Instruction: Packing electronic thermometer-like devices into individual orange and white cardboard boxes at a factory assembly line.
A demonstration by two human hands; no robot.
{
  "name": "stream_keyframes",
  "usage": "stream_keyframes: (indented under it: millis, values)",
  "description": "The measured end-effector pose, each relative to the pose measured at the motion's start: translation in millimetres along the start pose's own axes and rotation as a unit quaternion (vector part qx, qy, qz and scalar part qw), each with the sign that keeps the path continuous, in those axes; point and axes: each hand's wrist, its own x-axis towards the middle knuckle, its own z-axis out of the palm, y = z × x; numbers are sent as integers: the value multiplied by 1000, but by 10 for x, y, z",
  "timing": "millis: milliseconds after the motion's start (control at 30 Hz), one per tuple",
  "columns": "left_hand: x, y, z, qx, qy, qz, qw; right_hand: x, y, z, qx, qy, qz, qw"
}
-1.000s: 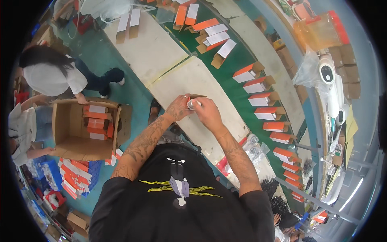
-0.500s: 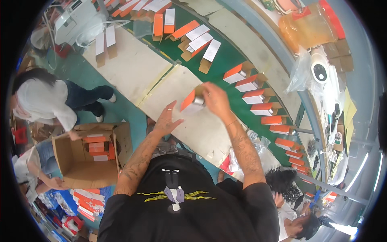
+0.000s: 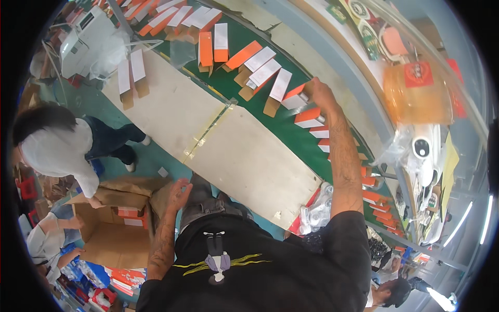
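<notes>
My right hand (image 3: 322, 97) reaches far over the green conveyor belt (image 3: 266, 120), its fingers on the open flap end of an orange and white box (image 3: 295, 98). Something silvery shows inside that end. The box is at the head of a row of similar boxes (image 3: 310, 118) with open flaps, partly hidden by my forearm. Down at the near side, my left hand (image 3: 180, 193) hangs off the table edge, fingers loosely bent and holding nothing.
A pale worktable (image 3: 249, 151) runs between me and the belt. More orange and white boxes (image 3: 240, 55) stand at the far left. A person (image 3: 54, 140) and a large open carton (image 3: 112, 242) are at left. Clear plastic wrap (image 3: 317, 208) lies near my right elbow.
My right hand has carried the orange and white box from above the worktable forward to the belt. My left hand has drawn back toward my body, off the table.
</notes>
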Motion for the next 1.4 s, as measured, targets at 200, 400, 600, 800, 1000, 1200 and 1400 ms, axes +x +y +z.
stream_keyframes:
  millis: [200,400,600,800,1000,1200,1400]
  values:
    - [106,61,-192,-18,-11,-69,997,269,-268,-114,-84,-60,-17,994]
    - [123,67,-203,-30,4,-69,997,169,-1203,399,-314,-13,-295,902]
    - [277,502,-287,46,-40,-36,998,-201,-948,1720,-355,-147,-265,884]
    - [209,1017,-143,16,-6,0,1000,-821,-1439,982,-42,101,-284,952]
    - [404,2254,490,16,93,169,981,-2332,-1884,776,323,122,-150,927]
    - [211,2126,1154,-66,-67,40,995,-3654,-1359,1194,506,112,37,854]
    - [-316,2005,1311,105,-81,207,969,-4861,706,1940,60,58,125,989]
